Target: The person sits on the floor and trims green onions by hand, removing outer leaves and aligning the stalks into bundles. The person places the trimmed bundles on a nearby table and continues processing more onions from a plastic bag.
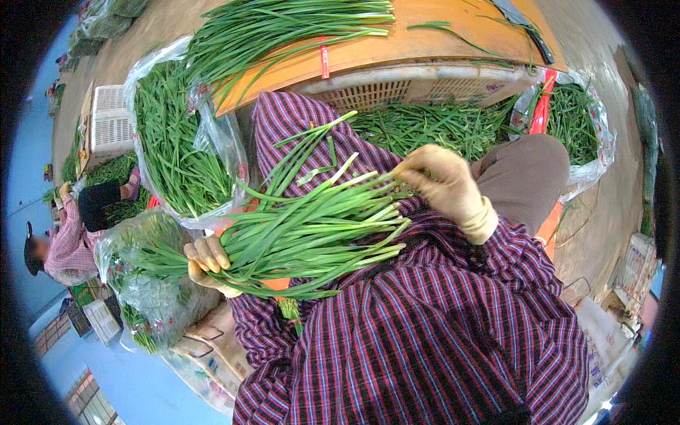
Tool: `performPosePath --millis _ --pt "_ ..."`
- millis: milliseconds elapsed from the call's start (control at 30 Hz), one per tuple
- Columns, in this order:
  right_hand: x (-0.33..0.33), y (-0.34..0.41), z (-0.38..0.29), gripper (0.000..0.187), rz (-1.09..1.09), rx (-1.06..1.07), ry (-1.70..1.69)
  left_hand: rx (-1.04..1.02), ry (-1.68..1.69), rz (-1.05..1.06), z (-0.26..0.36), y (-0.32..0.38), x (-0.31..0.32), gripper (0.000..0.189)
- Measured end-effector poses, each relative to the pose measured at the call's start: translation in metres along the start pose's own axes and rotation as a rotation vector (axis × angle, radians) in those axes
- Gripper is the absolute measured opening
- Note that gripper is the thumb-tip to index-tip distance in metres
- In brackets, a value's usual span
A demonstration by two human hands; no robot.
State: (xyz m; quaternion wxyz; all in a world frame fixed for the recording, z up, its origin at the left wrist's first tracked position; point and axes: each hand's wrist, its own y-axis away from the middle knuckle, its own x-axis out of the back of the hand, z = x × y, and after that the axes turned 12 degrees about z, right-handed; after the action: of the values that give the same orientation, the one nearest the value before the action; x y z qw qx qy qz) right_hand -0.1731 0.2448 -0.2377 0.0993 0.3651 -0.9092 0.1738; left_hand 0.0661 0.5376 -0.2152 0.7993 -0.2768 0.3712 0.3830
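Note:
My gloved left hand point(208, 261) grips a loose bunch of long green leafy stalks, likely garlic chives point(313, 228), by the leaf end. The bunch lies across my lap, its pale stem ends fanned out to the right. At those ends my gloved right hand point(441, 186) has thumb and fingers pinched together on the tip of a stalk at the upper edge. A few stray stalks point(303, 154) rest on my striped clothing above the bunch. Ahead, a larger pile of the same greens point(287, 32) lies on an orange board point(372, 50), with red tape at its edge.
A knife point(523, 29) lies at the board's right end, over a white plastic crate point(393, 87). Plastic bags of greens stand left point(178, 143) and right point(574, 122). Leaf scraps point(435, 127) cover the ground before the crate. Another person point(74, 244) sits far left near a white crate point(111, 117).

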Motion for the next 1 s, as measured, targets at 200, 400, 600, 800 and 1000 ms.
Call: performPosePath --millis 200,400,600,800,1000 --pt "0.032 -0.024 0.039 0.049 -0.223 -0.225 0.878 -0.025 0.070 -0.042 0.001 -0.001 0.003 0.021" --pt "-0.045 -0.060 0.040 0.055 -0.463 0.401 0.181 -0.041 0.141 -0.154 -0.006 -0.012 -0.004 0.015" --pt "-0.066 -0.055 0.058 0.017 -0.537 0.436 0.397 -0.059 0.068 -0.085 0.002 -0.010 0.004 0.017" --pt "0.013 -0.057 0.056 0.021 -0.627 -0.214 1.203 -0.038 0.106 -0.029 0.003 -0.004 0.021 0.024" --pt "-0.030 -0.088 0.022 0.039 -0.098 0.356 0.265 -0.050 0.078 0.020 -0.001 -0.011 0.018 0.024"
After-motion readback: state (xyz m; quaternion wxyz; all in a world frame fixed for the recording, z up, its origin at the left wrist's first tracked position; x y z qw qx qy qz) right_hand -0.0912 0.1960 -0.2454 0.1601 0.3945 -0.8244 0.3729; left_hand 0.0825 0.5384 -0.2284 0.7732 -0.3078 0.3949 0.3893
